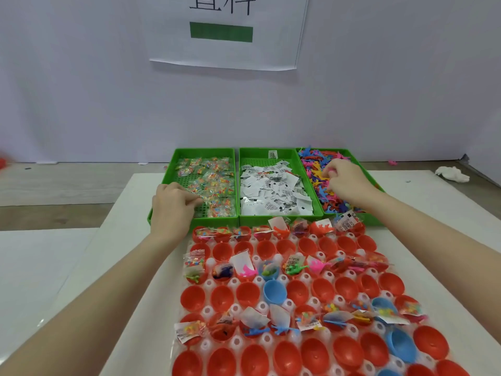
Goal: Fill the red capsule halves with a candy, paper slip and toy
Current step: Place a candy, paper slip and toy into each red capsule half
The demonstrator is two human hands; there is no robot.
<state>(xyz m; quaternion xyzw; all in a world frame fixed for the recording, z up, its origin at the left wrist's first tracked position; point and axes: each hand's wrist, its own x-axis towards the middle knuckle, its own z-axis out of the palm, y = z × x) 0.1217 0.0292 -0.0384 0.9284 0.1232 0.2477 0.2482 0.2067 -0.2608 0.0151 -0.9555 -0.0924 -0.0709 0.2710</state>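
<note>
Our left hand (pixel 173 204) reaches into the left green tray (pixel 165 169), its fingertips curled onto a clear candy packet (pixel 196 198) at the near edge of the heap; the pinch looks made, though the packet is not yet lifted. Our right hand (pixel 343 183) lies in the right green tray (pixel 375 185), fingers bent down among the coloured toys (pixel 315 169); we cannot tell whether it holds one yet. Between them the middle green tray (pixel 291 154) holds the paper slips (pixel 273 191). Near to us, just in front of the trays, stands the white holder (pixel 208 263) with its rows of red capsule halves (pixel 248 293). Rows alternate: some hold candy, slip and toy, while others stand bare, and a few blue halves (pixel 274 291) sit among them. To do this step well, we judge that each hand should draw out a single piece, shaking loose any neighbour that clings, then carry both to the same half so no half is doubled or missed.
</note>
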